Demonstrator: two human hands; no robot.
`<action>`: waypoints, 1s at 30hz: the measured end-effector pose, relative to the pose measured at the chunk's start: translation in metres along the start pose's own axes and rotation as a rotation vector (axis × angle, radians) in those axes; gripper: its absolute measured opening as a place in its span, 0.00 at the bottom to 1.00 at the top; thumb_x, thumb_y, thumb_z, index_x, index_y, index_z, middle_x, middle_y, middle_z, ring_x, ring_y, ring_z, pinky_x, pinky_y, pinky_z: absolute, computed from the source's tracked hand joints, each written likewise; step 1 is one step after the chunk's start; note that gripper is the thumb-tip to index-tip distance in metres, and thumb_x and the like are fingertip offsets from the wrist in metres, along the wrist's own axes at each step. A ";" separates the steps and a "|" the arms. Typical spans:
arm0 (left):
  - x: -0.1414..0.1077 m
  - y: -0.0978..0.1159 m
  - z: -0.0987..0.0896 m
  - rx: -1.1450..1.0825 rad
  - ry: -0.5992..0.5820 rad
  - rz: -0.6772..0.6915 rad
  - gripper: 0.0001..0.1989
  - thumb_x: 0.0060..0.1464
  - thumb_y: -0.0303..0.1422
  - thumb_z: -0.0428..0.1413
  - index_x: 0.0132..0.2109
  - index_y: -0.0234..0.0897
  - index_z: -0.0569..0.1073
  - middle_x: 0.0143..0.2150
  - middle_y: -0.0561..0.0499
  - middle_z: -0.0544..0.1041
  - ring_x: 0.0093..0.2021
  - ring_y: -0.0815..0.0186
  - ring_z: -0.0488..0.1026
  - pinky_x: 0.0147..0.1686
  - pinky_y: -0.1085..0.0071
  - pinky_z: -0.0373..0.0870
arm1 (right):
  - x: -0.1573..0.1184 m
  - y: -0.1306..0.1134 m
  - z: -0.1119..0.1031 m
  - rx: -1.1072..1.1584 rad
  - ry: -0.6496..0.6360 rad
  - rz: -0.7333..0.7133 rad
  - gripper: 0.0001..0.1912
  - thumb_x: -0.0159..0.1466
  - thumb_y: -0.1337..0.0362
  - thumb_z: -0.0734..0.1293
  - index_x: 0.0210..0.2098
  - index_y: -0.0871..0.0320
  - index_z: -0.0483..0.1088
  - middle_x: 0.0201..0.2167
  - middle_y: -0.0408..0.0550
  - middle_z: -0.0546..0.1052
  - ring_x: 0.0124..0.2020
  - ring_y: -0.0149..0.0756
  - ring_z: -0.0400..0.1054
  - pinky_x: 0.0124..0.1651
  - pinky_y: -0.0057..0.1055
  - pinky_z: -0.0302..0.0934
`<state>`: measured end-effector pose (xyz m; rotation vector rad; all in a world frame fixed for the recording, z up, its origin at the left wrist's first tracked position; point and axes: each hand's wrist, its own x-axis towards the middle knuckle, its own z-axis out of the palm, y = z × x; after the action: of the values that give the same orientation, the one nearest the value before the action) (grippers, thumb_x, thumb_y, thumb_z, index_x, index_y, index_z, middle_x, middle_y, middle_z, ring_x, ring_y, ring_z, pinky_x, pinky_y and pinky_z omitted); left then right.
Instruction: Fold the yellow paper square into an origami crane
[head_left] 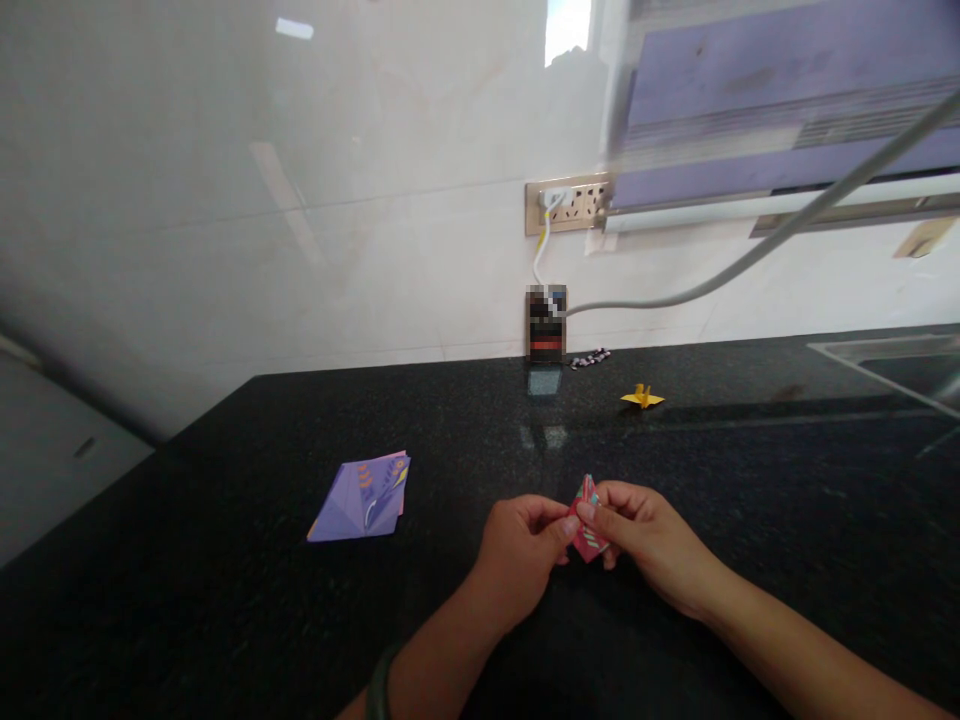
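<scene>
A small piece of folded red patterned origami paper (589, 540) is held between my two hands, just above the dark countertop (247, 620). My left hand (521, 555) pinches its left edge between thumb and fingers. From the other side, my right hand (649, 535) grips it, the thumb lying across its front. The paper has a pointed top and bottom, with white and green markings. Some of its folds are hidden under my thumbs. Left of my hands lies a stack of purple patterned paper sheets (358, 500), with a pink edge showing beneath.
Farther back on the counter sits a yellow folded paper crane (643, 397). A phone-like device (547, 325), partly blurred, leans on the wall with a beaded strap (591, 358) beside it. Cables run to it from a wall socket (568, 203) and the right. A sink (900, 365) lies at far right.
</scene>
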<state>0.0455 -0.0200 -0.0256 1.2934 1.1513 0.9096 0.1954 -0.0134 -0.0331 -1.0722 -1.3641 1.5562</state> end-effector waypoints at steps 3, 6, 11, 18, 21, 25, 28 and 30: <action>0.000 -0.002 0.000 0.047 0.018 0.017 0.12 0.47 0.36 0.53 0.30 0.30 0.74 0.23 0.48 0.73 0.21 0.71 0.65 0.22 0.75 0.62 | 0.001 0.000 0.000 0.013 -0.011 0.004 0.15 0.55 0.54 0.65 0.23 0.61 0.65 0.18 0.41 0.68 0.18 0.24 0.58 0.20 0.21 0.53; 0.001 -0.005 -0.001 0.103 0.030 0.019 0.13 0.48 0.37 0.51 0.31 0.30 0.73 0.23 0.48 0.74 0.22 0.69 0.66 0.22 0.74 0.62 | 0.000 -0.001 0.000 0.023 -0.023 0.005 0.15 0.54 0.55 0.65 0.23 0.61 0.66 0.18 0.41 0.68 0.18 0.24 0.58 0.19 0.21 0.53; 0.000 -0.009 -0.003 0.159 0.017 0.048 0.14 0.49 0.39 0.49 0.30 0.31 0.72 0.24 0.48 0.74 0.23 0.68 0.68 0.23 0.74 0.62 | 0.000 -0.003 0.000 0.012 -0.033 0.006 0.15 0.54 0.55 0.66 0.22 0.62 0.66 0.19 0.41 0.68 0.17 0.23 0.57 0.19 0.22 0.53; 0.000 -0.012 -0.004 0.181 0.016 0.076 0.14 0.50 0.39 0.49 0.28 0.33 0.70 0.23 0.49 0.73 0.23 0.69 0.68 0.23 0.75 0.61 | 0.000 -0.001 -0.002 -0.016 -0.046 -0.004 0.15 0.54 0.55 0.66 0.22 0.63 0.68 0.20 0.43 0.70 0.17 0.23 0.57 0.19 0.22 0.52; 0.001 -0.011 -0.004 0.152 0.011 0.066 0.12 0.49 0.38 0.50 0.28 0.33 0.70 0.23 0.50 0.73 0.23 0.69 0.67 0.23 0.75 0.61 | 0.000 -0.001 -0.002 -0.014 -0.041 0.001 0.15 0.53 0.55 0.67 0.22 0.63 0.68 0.20 0.44 0.71 0.17 0.24 0.58 0.20 0.22 0.53; 0.002 -0.007 -0.002 0.050 0.001 0.005 0.10 0.44 0.36 0.54 0.27 0.32 0.70 0.22 0.51 0.72 0.21 0.70 0.66 0.23 0.75 0.62 | 0.000 -0.001 -0.002 0.001 -0.014 0.019 0.14 0.52 0.55 0.68 0.22 0.62 0.70 0.20 0.43 0.71 0.17 0.24 0.59 0.20 0.22 0.53; 0.002 -0.006 -0.002 -0.010 -0.016 -0.026 0.09 0.43 0.35 0.55 0.27 0.32 0.70 0.22 0.50 0.73 0.21 0.71 0.66 0.22 0.75 0.62 | 0.001 0.000 -0.003 0.016 -0.014 0.030 0.14 0.51 0.55 0.68 0.22 0.62 0.71 0.20 0.44 0.73 0.18 0.24 0.60 0.20 0.22 0.54; 0.002 -0.006 -0.002 -0.027 -0.034 -0.028 0.09 0.44 0.35 0.55 0.27 0.31 0.70 0.22 0.50 0.73 0.21 0.71 0.66 0.23 0.75 0.62 | 0.000 0.001 -0.003 0.022 -0.019 0.038 0.14 0.51 0.56 0.68 0.22 0.62 0.71 0.20 0.45 0.73 0.19 0.25 0.62 0.21 0.22 0.55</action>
<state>0.0435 -0.0186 -0.0319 1.2634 1.1244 0.8772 0.1980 -0.0123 -0.0344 -1.0779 -1.3435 1.6088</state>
